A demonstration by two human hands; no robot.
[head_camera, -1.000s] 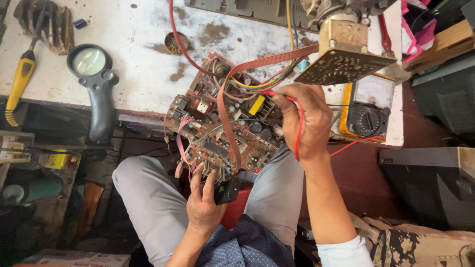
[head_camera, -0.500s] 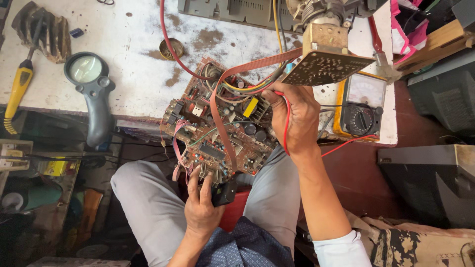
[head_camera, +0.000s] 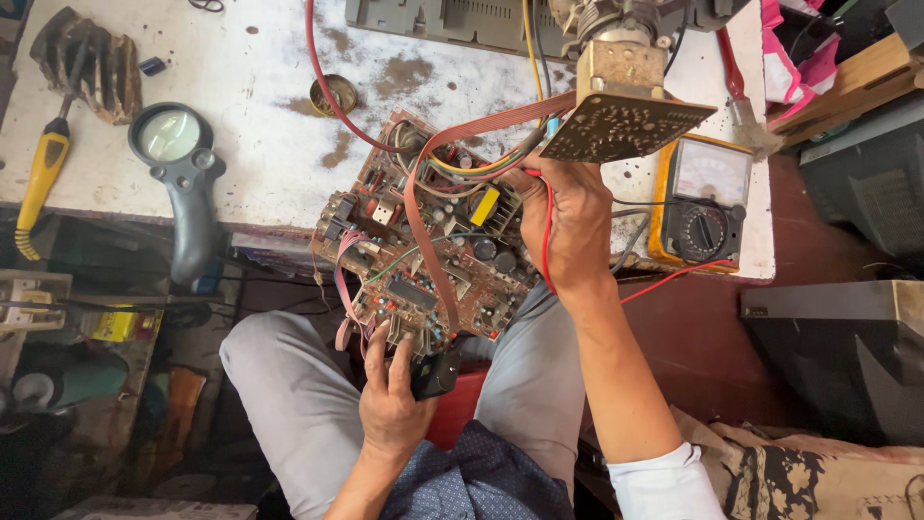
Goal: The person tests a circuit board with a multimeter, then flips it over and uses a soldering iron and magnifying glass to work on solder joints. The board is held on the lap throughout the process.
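A brown circuit board crowded with components and crossed by a flat reddish ribbon cable leans from the white bench edge down to my lap. My left hand grips the board's lower edge, next to a small black part. My right hand rests on the board's right side and pinches a thin red wire between its fingers. Just above that hand hangs a small perforated board fixed to a bulky metal part.
A yellow analogue multimeter lies at the bench's right end. A black-handled magnifier and a yellow-handled screwdriver lie at the left. A small round tin sits mid-bench. Dark equipment cases stand on the right.
My right hand and the red wire have shifted slightly left and up along the board's right side. My left hand keeps its grip on the lower edge.
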